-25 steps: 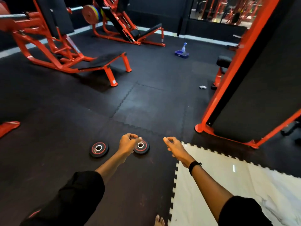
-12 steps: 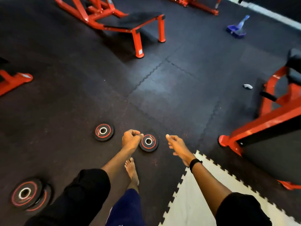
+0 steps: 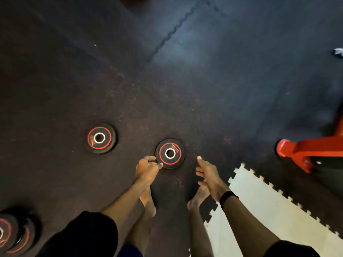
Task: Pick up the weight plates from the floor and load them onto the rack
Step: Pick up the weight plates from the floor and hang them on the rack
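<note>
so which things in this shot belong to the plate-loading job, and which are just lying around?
Job:
- black round weight plate with red ring, between the hands
- second matching plate, farther left
- stack of similar plates, bottom-left edge
- left hand, at the near plate's edge
- right hand, open, not touching

Lying about:
- small white scrap
- white foam puzzle mat
- red steel machine foot

Dim scene; pale sheen on floor mat [image 3: 187,52] upper centre; soft motion blur, wide-angle edge bending.
</note>
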{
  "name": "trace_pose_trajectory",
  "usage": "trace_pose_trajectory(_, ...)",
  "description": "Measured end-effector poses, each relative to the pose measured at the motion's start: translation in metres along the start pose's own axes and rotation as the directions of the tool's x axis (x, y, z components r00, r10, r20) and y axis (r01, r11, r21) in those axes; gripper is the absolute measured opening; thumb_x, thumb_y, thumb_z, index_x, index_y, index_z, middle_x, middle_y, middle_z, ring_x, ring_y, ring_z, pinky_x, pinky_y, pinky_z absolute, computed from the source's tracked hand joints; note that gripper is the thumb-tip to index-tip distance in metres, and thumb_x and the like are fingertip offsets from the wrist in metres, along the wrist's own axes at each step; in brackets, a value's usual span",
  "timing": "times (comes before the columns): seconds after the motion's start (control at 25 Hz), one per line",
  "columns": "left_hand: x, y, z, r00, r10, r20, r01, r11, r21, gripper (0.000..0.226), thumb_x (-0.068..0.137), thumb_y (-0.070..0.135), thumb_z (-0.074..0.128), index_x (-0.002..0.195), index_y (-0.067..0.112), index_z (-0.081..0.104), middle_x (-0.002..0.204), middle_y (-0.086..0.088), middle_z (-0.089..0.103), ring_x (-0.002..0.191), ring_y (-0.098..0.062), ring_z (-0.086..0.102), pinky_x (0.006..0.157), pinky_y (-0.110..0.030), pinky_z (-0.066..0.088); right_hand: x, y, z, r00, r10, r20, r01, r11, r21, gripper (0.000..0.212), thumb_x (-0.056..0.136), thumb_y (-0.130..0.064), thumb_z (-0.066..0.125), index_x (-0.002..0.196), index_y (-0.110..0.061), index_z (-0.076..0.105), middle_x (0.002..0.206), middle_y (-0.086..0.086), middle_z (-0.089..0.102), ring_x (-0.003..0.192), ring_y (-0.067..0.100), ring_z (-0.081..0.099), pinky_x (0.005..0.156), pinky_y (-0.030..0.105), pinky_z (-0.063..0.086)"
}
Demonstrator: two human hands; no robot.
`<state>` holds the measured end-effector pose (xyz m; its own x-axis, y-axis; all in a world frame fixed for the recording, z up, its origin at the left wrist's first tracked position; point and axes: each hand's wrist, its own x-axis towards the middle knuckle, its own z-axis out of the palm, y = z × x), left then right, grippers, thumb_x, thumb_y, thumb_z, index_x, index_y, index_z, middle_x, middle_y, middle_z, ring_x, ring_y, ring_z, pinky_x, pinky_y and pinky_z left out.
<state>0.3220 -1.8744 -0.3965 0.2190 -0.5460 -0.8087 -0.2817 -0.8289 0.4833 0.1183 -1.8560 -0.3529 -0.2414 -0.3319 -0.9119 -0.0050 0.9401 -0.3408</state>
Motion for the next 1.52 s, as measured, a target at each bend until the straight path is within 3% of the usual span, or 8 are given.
trace_pose_trajectory(0.12, 0.108, -0.037, 0.056, 0.999, -0.05, -0.009, 0.051, 0.997, 0.057, 0.058, 0.078, 0.018, 0.081, 0.131, 0.008, 0.059, 0.12, -0.011, 0.068, 0.114, -0.025, 0.063, 0.097, -0.028, 0.045, 0.13, 0.029, 0.021, 0.998, 0.055, -0.007, -0.055, 0.998, -0.019, 0.043, 0.098, -0.045, 0.051, 0.131, -0.017, 0.053, 0.133, 0.013, 0.056, 0.128, 0.03, 0.05, 0.104, 0.049, 0.038)
trace_pose_trajectory(0.32, 0.265, -0.103, 0.14, 0.992, -0.125, -0.011, 0.125, 0.984, 0.126, 0.08, 0.073, 0.02, 0.084, 0.143, 0.008, 0.047, 0.14, -0.015, 0.055, 0.129, -0.027, 0.053, 0.108, -0.032, 0.042, 0.319, 0.074, 0.054, 0.999, -0.047, -0.017, 0.044, 0.991, -0.125, 0.064, 0.09, -0.043, 0.063, 0.142, -0.011, 0.045, 0.138, 0.01, 0.052, 0.129, 0.021, 0.047, 0.116, 0.036, 0.031)
trace_pose_trajectory(0.48, 0.326, -0.138, 0.173, 0.978, -0.06, -0.201, 0.114, 0.957, 0.266, 0.082, 0.071, 0.034, 0.084, 0.141, 0.016, 0.045, 0.142, -0.012, 0.037, 0.134, -0.031, 0.037, 0.106, -0.035, 0.038, 0.408, 0.108, 0.076, 0.995, -0.089, -0.049, 0.075, 0.969, -0.234, 0.063, 0.089, -0.042, 0.065, 0.14, -0.009, 0.047, 0.142, 0.016, 0.051, 0.127, 0.028, 0.051, 0.109, 0.039, 0.041)
trace_pose_trajectory(0.68, 0.341, -0.143, 0.188, 0.969, -0.063, -0.241, 0.124, 0.961, 0.246, 0.093, 0.069, 0.041, 0.084, 0.144, 0.014, 0.037, 0.141, -0.008, 0.029, 0.13, -0.029, 0.036, 0.088, -0.029, 0.036, 0.431, 0.116, 0.081, 0.979, -0.166, -0.122, 0.123, 0.947, -0.298, 0.06, 0.087, -0.042, 0.067, 0.133, -0.01, 0.045, 0.133, 0.015, 0.047, 0.122, 0.03, 0.049, 0.104, 0.046, 0.045)
trace_pose_trajectory(0.88, 0.341, -0.141, 0.188, 0.977, -0.036, -0.212, 0.098, 0.951, 0.292, 0.104, 0.066, 0.037, 0.087, 0.15, 0.012, 0.03, 0.144, -0.01, 0.03, 0.135, -0.03, 0.034, 0.104, -0.038, 0.041, 0.423, 0.111, 0.084, 0.982, -0.141, -0.124, 0.106, 0.962, -0.253, 0.068, 0.083, -0.039, 0.073, 0.136, -0.008, 0.046, 0.134, 0.016, 0.05, 0.122, 0.033, 0.052, 0.104, 0.045, 0.046)
trace_pose_trajectory(1.2, 0.355, -0.148, 0.188, 0.974, 0.063, -0.217, 0.049, 0.879, 0.475, 0.105, 0.051, 0.036, 0.095, 0.135, 0.013, 0.035, 0.138, -0.008, 0.037, 0.128, -0.028, 0.039, 0.099, -0.038, 0.044, 0.422, 0.127, 0.104, 0.942, -0.268, -0.202, 0.178, 0.91, -0.374, 0.086, 0.085, -0.034, 0.074, 0.151, -0.01, 0.024, 0.144, 0.016, 0.03, 0.136, 0.031, 0.029, 0.107, 0.044, 0.037)
trace_pose_trajectory(1.32, 0.356, -0.139, 0.185, 0.982, 0.048, -0.184, 0.057, 0.848, 0.527, 0.103, 0.049, 0.039, 0.093, 0.129, 0.014, 0.035, 0.135, -0.008, 0.039, 0.122, -0.03, 0.045, 0.091, -0.037, 0.045, 0.425, 0.119, 0.099, 0.96, -0.205, -0.193, 0.131, 0.931, -0.341, 0.092, 0.082, -0.032, 0.077, 0.152, -0.012, 0.021, 0.145, 0.015, 0.027, 0.137, 0.031, 0.027, 0.109, 0.042, 0.036)
trace_pose_trajectory(1.52, 0.353, -0.128, 0.18, 0.991, -0.047, -0.122, 0.107, 0.825, 0.554, 0.105, 0.052, 0.044, 0.092, 0.134, 0.011, 0.034, 0.138, -0.012, 0.039, 0.126, -0.032, 0.045, 0.094, -0.039, 0.046, 0.42, 0.097, 0.106, 0.991, -0.075, -0.114, 0.012, 0.881, -0.474, 0.126, 0.064, -0.048, 0.087, 0.153, -0.012, 0.006, 0.149, 0.018, 0.018, 0.138, 0.035, 0.021, 0.1, 0.047, 0.043)
